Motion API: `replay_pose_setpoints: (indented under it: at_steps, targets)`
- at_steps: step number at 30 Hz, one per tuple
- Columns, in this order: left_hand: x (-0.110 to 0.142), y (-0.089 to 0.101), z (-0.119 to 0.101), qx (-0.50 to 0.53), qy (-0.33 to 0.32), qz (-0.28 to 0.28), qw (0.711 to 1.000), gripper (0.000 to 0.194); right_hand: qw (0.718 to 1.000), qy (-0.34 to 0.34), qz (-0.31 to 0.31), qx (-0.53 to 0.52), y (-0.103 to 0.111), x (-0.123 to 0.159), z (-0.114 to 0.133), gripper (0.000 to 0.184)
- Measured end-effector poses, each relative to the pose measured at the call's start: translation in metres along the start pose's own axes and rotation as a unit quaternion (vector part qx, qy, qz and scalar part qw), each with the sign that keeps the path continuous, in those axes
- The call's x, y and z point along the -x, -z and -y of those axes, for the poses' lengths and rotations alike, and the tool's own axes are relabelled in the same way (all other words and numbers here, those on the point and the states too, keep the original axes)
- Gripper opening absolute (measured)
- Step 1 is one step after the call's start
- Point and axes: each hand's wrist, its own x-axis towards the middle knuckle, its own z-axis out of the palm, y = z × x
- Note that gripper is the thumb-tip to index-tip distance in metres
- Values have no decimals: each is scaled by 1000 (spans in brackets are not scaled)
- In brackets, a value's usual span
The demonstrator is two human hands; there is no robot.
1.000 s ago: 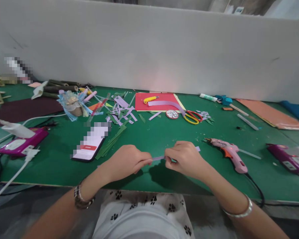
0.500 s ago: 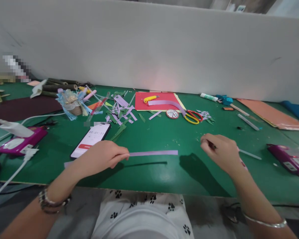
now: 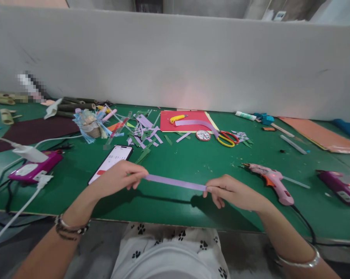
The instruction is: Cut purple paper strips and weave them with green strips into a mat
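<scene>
Head view: right hand now back, fingers clamped on paper strip, right end. Left hand pinches left end; looks steadied.

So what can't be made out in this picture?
Ends of the held strip: head view, hidden by left hand and right hand.
Lower right of the phone: head view, behind the left hand.
Blades of the scissors: head view, apparently under the curved strip.
Rightmost power strip: head view, cut by picture edge.
</scene>
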Motion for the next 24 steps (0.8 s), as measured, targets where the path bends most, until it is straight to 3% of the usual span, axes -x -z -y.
replay_pose_setpoints:
  at_steps: [2, 5, 7, 9, 12, 16, 19, 24]
  targets:
    - [-2, 2, 7, 104, 38, -118, 987, 26, 996, -25, -5, -84, -3, 1, -7, 38]
    - [-15, -4, 11, 274, 39, -283, 918, 25, 985, -25, -6, -171, -13, -5, -11, 40]
    - [-25, -8, 10, 333, 35, -327, 884, 26, 981, -26, 1, -191, -18, -9, -11, 39]
    - [-32, -9, 7, 333, 30, -349, 875, 25, 985, -32, 19, -171, -21, -12, -9, 38]
    - [-36, -10, -3, 262, 13, -351, 899, 22, 998, -5, -21, -61, -22, -15, -2, 30]
    - [-41, -23, -24, 200, -1, -278, 940, 19, 981, 49, -183, 48, -26, -26, 14, 23]
    - [-50, -37, -33, 202, -14, -244, 949, 22, 978, 45, -201, -26, -28, -37, 23, 15]
    - [-68, -47, -29, 288, -24, -196, 937, 28, 968, 18, -157, -195, -25, -53, 22, 18]
